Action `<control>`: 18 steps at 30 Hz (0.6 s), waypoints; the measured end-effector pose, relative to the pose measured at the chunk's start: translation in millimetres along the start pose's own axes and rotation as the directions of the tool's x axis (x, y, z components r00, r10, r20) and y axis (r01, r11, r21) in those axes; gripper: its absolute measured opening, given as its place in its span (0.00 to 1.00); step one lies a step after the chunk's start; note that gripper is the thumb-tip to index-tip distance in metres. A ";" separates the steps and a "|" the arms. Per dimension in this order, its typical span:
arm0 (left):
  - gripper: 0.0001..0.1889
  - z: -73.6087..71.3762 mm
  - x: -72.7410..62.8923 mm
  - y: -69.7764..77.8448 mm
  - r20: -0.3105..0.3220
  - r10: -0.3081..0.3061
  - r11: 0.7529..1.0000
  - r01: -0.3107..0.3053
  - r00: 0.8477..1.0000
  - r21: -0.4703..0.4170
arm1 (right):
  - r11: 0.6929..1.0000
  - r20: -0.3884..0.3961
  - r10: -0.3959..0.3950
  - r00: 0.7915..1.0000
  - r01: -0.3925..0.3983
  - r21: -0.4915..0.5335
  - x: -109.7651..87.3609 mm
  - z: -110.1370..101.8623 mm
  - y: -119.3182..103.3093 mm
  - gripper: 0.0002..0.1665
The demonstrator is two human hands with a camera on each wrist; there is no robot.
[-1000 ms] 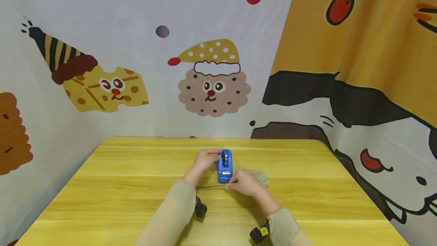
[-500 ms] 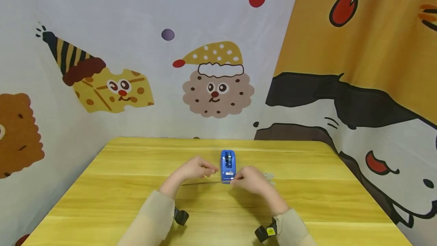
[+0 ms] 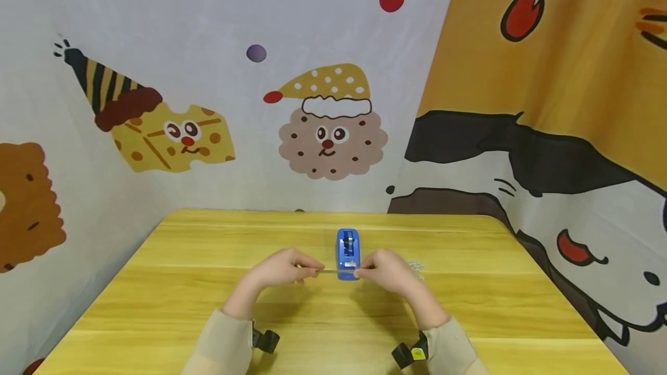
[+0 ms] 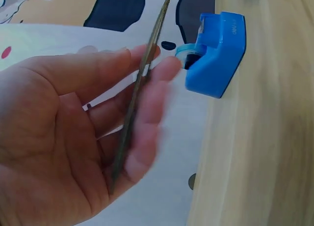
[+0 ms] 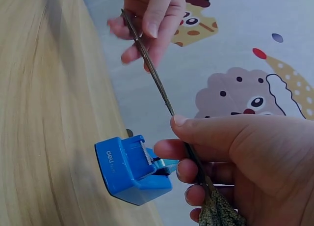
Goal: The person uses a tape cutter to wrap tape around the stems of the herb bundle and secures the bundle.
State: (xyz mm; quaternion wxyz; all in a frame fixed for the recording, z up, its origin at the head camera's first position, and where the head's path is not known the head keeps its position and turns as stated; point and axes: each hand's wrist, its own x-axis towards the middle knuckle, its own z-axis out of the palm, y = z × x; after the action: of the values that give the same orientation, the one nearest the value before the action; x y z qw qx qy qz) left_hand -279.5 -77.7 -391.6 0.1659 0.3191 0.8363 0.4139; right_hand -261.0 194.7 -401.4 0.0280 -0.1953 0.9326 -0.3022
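Observation:
A thin bundle of dried flower stems [image 3: 333, 271] runs between the two hands, above the table. My right hand [image 3: 387, 271] pinches the stems between thumb and fingers; the grainy, greenish flower heads [image 5: 218, 209] hang beneath its palm. My left hand [image 4: 73, 118] has its thumb and forefinger at the stems near their far part, the other fingers loosely bent. A small shiny patch, like clear tape [image 4: 143, 70], shows on the stems there. Just beyond, a blue tape dispenser [image 3: 348, 253] with a clear roll stands on the table, touched by neither hand.
The wooden table [image 3: 208, 247] reaches back to a cloth backdrop [image 3: 208, 45] printed with cartoon figures. A dark wrist camera [image 3: 266, 340] sits on the left wrist, another camera [image 3: 409, 353] on the right.
The left hand has left the dispenser's side, moved left and toward me, and come to the stems. My right hand has kept its grip on them, shifting slightly.

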 end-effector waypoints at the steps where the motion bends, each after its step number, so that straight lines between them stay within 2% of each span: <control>1: 0.13 0.4 -0.4 -0.1 0.000 0.008 1.000 -0.008 1.000 0.010 | 1.000 0.002 -0.002 1.000 0.002 0.003 -0.6 -0.5 -0.3 0.12; 7: 0.15 3.7 2.3 -3.3 -0.014 0.036 0.999 -0.035 0.999 0.038 | 1.000 0.003 -0.003 1.000 0.003 0.009 -2.6 -2.9 0.5 0.11; 18: 0.15 2.3 -1.2 -3.5 -0.073 0.027 0.999 -0.025 0.997 0.038 | 0.999 -0.029 -0.027 0.999 0.028 0.033 0.5 -6.7 -3.3 0.04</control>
State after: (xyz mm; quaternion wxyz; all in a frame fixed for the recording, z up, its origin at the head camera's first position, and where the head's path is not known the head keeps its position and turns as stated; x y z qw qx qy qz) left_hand -278.8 -78.8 -395.7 0.1235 0.3175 0.8452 0.4118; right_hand -261.5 195.8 -394.0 0.0138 -0.2033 0.9250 -0.3209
